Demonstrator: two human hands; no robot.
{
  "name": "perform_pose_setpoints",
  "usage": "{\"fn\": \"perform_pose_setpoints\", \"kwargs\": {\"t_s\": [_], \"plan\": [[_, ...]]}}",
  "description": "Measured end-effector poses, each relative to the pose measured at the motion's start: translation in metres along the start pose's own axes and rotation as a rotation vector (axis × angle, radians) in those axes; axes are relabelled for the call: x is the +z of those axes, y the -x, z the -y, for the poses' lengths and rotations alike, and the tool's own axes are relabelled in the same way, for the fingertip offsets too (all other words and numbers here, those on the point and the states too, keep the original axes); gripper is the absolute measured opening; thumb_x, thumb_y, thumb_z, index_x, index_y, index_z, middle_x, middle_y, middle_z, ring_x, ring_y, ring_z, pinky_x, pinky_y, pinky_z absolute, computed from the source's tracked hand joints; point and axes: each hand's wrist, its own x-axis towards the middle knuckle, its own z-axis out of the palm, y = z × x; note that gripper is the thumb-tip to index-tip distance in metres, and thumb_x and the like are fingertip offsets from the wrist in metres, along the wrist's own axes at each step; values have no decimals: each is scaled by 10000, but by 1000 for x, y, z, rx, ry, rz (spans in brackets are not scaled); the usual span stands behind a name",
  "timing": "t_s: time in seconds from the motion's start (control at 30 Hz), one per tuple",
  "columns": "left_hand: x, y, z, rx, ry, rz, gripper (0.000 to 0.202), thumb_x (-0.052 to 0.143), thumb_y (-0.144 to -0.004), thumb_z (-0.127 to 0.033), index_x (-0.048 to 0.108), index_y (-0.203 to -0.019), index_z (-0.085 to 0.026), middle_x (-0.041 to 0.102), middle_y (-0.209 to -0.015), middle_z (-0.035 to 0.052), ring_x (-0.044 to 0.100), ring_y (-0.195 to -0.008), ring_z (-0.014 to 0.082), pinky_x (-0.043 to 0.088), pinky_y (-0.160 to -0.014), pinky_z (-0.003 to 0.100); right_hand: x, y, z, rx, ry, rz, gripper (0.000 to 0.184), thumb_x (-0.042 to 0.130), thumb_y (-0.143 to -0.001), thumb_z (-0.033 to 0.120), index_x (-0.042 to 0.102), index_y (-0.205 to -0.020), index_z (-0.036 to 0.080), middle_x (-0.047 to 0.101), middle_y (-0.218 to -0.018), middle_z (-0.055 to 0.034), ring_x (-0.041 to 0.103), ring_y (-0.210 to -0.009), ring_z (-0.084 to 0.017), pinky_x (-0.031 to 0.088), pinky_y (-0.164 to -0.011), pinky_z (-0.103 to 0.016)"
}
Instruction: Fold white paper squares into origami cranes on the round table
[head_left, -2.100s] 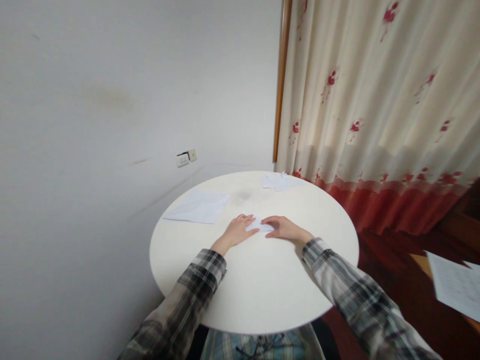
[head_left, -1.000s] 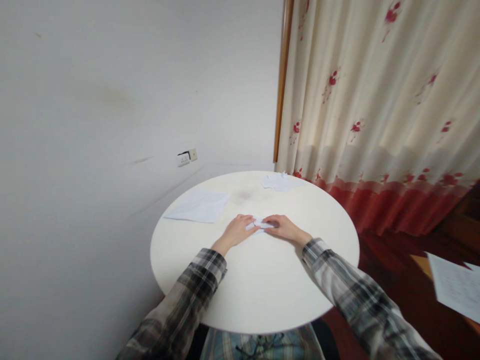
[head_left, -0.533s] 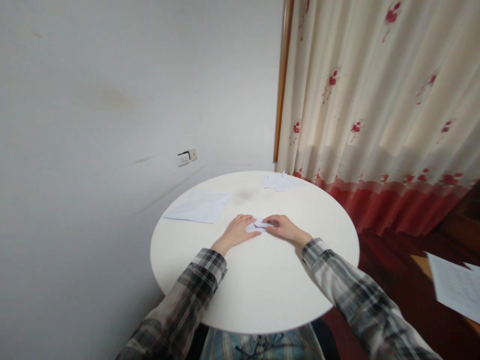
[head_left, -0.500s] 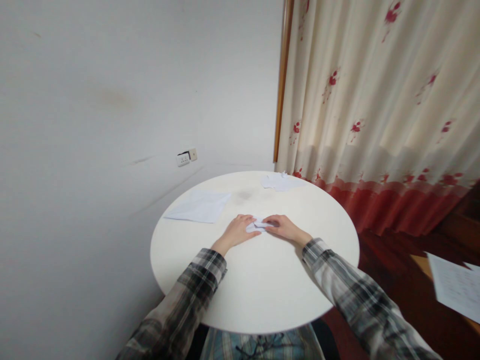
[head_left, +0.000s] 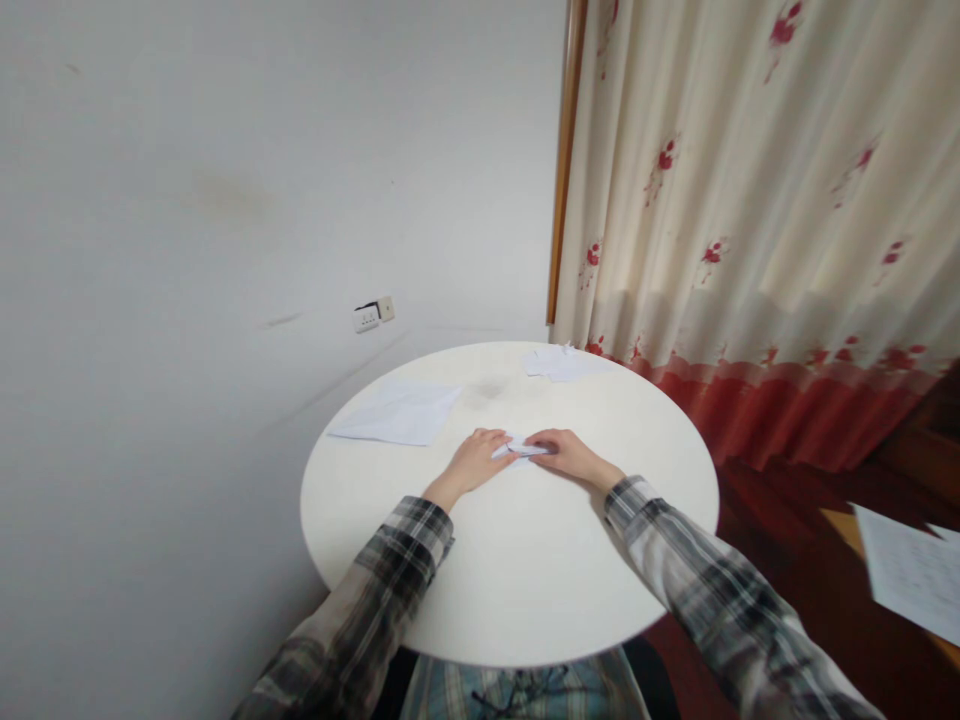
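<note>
A small piece of folded white paper (head_left: 520, 448) lies between my hands, low over the middle of the round white table (head_left: 517, 570). From the left, my left hand (head_left: 475, 460) grips its edge between thumb and fingers. My right hand (head_left: 571, 455) pinches the other end, its fingers curled round the paper. Part of the paper is hidden under the fingers, and its exact folded shape is too small to make out.
A larger creased white sheet (head_left: 401, 412) lies at the table's left. More white paper (head_left: 564, 363) lies at the far edge. Behind stand a wall with a socket (head_left: 366, 319) and a flowered curtain (head_left: 750, 200). Papers (head_left: 909, 570) lie off to the lower right.
My left thumb has moved slightly up and inward against the folded paper, and the paper's flap looks flatter. My right hand has hardly moved.
</note>
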Motion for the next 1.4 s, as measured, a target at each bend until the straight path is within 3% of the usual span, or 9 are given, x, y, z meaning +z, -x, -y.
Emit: {"fn": "perform_pose_setpoints", "kwargs": {"t_s": [0.27, 0.47, 0.7, 0.87, 1.07, 1.2, 1.4], "plan": [[-6, 2, -7, -14, -38, 13, 542, 487, -770, -551, 572, -1146, -170, 558, -1218, 87, 467, -1102, 238, 337, -971, 349, 1, -1, -2, 16, -48, -1, 228, 511, -789, 221, 685, -935, 208, 691, -973, -46, 634, -893, -183, 464, -828, -309], [-6, 2, -15, -41, -106, 0, 410, 487, -797, -385, 572, -1138, -174, 572, -1198, 70, 481, -1078, 228, 357, -953, 336, 3, -2, 0, 6, -51, -20, 227, 509, -803, 244, 691, -931, 205, 699, -947, -47, 640, -867, -183, 469, -808, -299], [-11, 3, -26, -58, -148, -10, 410, 512, -749, -281, 563, -1134, -149, 595, -1152, 87, 497, -1061, 240, 388, -921, 333, 2, -3, 7, -26, -2, -28, 257, 476, -845, 295, 689, -951, 197, 699, -940, -51, 636, -855, -183, 459, -795, -289], [-12, 2, -27, -146, -119, -18, 365, 474, -784, -255, 570, -1127, -171, 630, -1086, 75, 537, -1026, 219, 413, -888, 315, 1, -2, 13, -47, 38, -62, 272, 454, -863, 318, 686, -957, 210, 694, -954, -50, 629, -861, -176, 451, -785, -275], [-14, 1, -26, -255, -46, 29, 354, 419, -830, -204, 566, -1151, -224, 603, -1168, 35, 528, -1083, 171, 383, -939, 281, 3, -3, 16, -3, 72, -107, 240, 488, -839, 304, 676, -952, 207, 693, -939, -55, 624, -855, -176, 454, -780, -287], [-16, 1, -26, -310, 13, 30, 375, 426, -824, -173, 558, -1169, -238, 583, -1207, 14, 526, -1098, 161, 355, -974, 270, 5, -4, 18, 32, 0, -178, 275, 553, -778, 269, 620, -1031, 186, 676, -956, -64, 617, -843, -166, 472, -778, -297], [-17, 1, -24, -304, 47, -73, 409, 429, -796, -126, 554, -1177, -207, 575, -1215, 44, 551, -1072, 198, 391, -950, 306, 4, -5, 22, 58, -123, -322, 530, 606, -733, 274, 423, -1225, 203, 594, -1115, -89, 587, -884, -162, 479, -784, -321]]}}
